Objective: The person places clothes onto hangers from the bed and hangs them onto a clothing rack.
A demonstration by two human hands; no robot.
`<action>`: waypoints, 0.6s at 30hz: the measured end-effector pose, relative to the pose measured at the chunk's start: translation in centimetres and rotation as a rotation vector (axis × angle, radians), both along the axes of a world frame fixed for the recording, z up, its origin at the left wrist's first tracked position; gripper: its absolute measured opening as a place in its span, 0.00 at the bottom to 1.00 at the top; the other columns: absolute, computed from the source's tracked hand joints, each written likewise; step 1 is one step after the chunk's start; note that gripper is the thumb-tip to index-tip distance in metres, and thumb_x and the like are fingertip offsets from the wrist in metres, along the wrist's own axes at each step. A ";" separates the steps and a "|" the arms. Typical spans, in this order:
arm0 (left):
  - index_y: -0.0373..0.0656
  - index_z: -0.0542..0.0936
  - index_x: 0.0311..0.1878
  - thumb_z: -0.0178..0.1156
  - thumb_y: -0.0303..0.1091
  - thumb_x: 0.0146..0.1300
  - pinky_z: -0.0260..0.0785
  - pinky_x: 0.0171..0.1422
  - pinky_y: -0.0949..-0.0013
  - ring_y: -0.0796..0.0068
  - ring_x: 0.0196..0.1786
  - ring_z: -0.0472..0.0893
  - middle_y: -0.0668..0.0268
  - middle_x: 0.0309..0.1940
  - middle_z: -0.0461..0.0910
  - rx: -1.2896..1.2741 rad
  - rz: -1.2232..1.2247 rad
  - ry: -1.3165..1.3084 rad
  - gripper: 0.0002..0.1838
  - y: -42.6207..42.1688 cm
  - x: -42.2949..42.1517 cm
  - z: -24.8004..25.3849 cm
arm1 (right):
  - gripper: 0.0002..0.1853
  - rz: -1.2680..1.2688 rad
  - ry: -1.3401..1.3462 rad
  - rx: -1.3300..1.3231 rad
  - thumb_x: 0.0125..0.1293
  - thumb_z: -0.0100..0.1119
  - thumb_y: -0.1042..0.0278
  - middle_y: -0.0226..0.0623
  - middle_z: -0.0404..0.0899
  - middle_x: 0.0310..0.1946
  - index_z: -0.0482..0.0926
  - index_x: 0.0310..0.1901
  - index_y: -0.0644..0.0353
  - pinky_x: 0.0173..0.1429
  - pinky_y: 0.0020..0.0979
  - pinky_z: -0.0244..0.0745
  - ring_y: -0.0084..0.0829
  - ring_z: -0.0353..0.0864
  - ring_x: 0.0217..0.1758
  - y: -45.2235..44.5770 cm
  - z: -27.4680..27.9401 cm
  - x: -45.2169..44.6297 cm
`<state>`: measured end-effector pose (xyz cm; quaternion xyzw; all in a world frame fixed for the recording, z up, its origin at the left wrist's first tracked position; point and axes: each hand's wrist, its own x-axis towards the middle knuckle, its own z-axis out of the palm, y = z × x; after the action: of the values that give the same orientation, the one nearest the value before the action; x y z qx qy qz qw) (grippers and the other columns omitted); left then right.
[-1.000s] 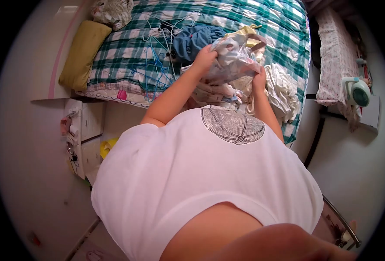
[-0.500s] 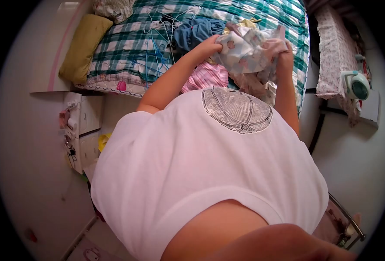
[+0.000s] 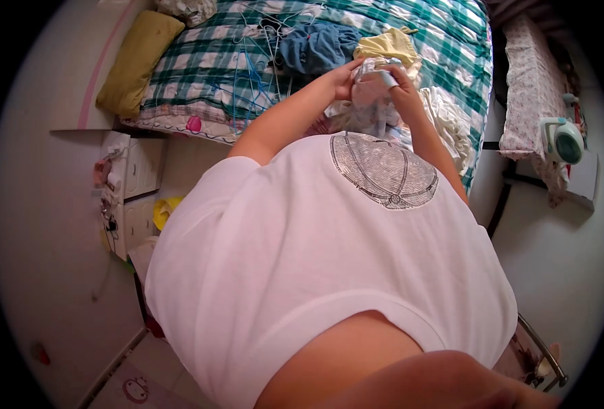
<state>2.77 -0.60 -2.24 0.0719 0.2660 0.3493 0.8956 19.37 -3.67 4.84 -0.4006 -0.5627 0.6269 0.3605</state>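
Note:
Between my two hands is a pale printed garment (image 3: 371, 92) with light blue on it, bunched up and hanging down towards my shirt. My left hand (image 3: 344, 80) has its fingers closed on the garment's left side. On the other side my right hand (image 3: 403, 88) grips its upper right part near the light blue edge. Just beyond them lie crumpled blue clothing (image 3: 318, 49) and a yellow garment (image 3: 387, 45). White crumpled clothing (image 3: 446, 119) rests beside my right forearm. My shirt and arms hide part of the pile.
A green-and-white checked quilt (image 3: 200, 68) covers the bed. Several blue hangers (image 3: 251, 78) lie tangled left of the clothes. A mustard pillow (image 3: 135, 65) sits at the left edge. To the right are a cloth-covered surface (image 3: 525, 82) and a pale green device (image 3: 562, 141).
My hands have drawn closer together, and the garment that was spread between them is now bunched and narrower. The yellow garment and white clothing show more.

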 end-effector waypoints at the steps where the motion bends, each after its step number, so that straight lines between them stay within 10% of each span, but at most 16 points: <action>1: 0.38 0.72 0.47 0.47 0.42 0.62 0.72 0.48 0.60 0.62 0.43 0.78 0.57 0.41 0.77 0.014 -0.004 -0.024 0.18 1.7 -0.3 -3.1 | 0.11 0.071 -0.035 0.034 0.59 0.43 0.75 0.24 0.71 0.34 0.71 0.43 0.55 0.33 0.16 0.64 0.16 0.68 0.35 0.1 -0.4 -0.1; 7: 0.37 0.71 0.47 0.48 0.25 0.55 0.73 0.44 0.66 0.70 0.39 0.79 0.58 0.39 0.76 0.423 0.265 0.341 0.14 1.0 -2.5 1.2 | 0.16 0.189 -0.032 0.146 0.50 0.44 0.79 0.33 0.69 0.42 0.69 0.44 0.62 0.54 0.26 0.62 0.26 0.69 0.47 0.4 -4.6 0.3; 10: 0.38 0.72 0.44 0.48 0.23 0.52 0.71 0.41 0.73 0.76 0.36 0.77 0.62 0.36 0.75 0.593 0.130 0.464 0.14 -0.9 -2.7 6.0 | 0.17 0.069 0.314 -0.354 0.49 0.44 0.80 0.36 0.70 0.42 0.69 0.44 0.63 0.52 0.25 0.66 0.28 0.69 0.49 0.7 -5.8 1.6; 18: 0.39 0.73 0.40 0.49 0.22 0.47 0.67 0.41 0.78 0.80 0.36 0.74 0.67 0.35 0.73 0.894 -0.043 0.475 0.14 -1.1 -1.9 7.8 | 0.24 0.083 0.212 -0.101 0.58 0.54 0.60 0.34 0.68 0.48 0.63 0.54 0.59 0.51 0.25 0.62 0.25 0.69 0.49 0.8 -3.6 -0.1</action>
<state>0.90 -1.69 5.53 0.5312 0.2852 0.3845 0.6990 19.28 -2.90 1.26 -0.3262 -0.5051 0.7077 0.3709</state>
